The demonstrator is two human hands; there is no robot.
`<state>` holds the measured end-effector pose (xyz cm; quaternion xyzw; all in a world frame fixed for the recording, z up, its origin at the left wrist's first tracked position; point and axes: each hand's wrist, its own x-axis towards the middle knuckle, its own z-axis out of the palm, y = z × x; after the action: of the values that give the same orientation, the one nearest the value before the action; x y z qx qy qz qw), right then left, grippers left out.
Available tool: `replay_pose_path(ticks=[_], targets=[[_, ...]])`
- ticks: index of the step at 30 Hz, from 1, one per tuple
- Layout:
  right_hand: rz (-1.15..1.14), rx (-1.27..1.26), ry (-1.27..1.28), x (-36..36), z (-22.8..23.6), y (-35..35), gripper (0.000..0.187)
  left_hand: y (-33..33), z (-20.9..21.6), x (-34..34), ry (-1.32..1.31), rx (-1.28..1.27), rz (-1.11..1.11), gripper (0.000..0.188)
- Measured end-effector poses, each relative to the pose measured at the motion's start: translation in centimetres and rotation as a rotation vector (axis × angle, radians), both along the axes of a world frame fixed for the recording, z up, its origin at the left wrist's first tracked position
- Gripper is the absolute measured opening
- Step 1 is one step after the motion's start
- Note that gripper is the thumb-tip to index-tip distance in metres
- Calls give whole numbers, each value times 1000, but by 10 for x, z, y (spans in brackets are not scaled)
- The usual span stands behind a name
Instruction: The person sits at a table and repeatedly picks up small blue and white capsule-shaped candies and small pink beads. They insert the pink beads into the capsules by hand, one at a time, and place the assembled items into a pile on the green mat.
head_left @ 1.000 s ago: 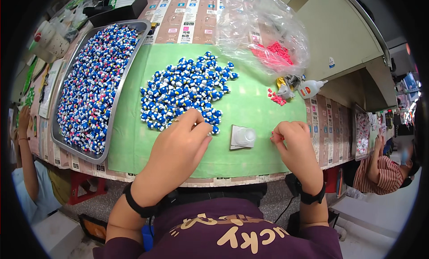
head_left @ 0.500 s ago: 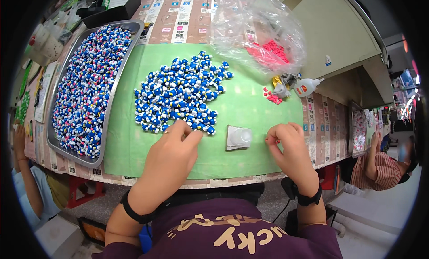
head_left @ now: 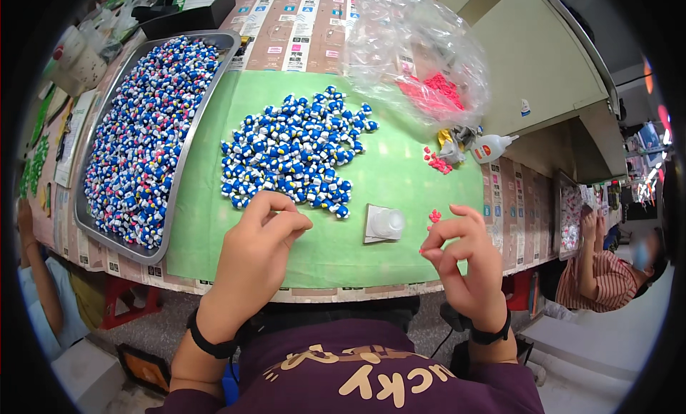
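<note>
My left hand is closed in a pinch at the near edge of a pile of small blue-and-white figurines; what its fingertips hold, if anything, is hidden. On the right, my right hand pinches a tiny pink piece, its upper fingers curled loosely. Just beyond those fingers lie a few loose pink pieces. Between my hands a small translucent cup sits on a pale square tile. More pink pieces are scattered farther back, beside a white squeeze bottle.
A metal tray full of similar figurines stands at the left. A clear plastic bag with pink pieces lies at the back, near a beige metal cabinet. Green sheeting covers the work area. A co-worker sits at the right.
My left hand has drawn slightly back and left from the pile. The right hand has come nearer to me, showing the tiny pink piece at its fingertips and uncovering a few loose ones.
</note>
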<state>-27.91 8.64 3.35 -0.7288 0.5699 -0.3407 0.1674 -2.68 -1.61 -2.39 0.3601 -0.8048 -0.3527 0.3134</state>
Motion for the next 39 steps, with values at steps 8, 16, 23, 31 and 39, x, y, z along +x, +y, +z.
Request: replay_pose_path(ticks=[8,16,23,31,39], targets=[[162,-139,32,24,1,-6,29,17,34,-24,415,819,-353,15],[103,128,-434,28,1,0,26,19,26,-30,427,521,-392,13],[44,490,-828,25,1,-6,25,20,22,-28,345,325,-372,19],[72,104,370,-9,-4,-44,21,12,23,-12,325,487,-113,26],[99,83,472,0,-7,-52,20,12,21,-8,412,534,-91,20]])
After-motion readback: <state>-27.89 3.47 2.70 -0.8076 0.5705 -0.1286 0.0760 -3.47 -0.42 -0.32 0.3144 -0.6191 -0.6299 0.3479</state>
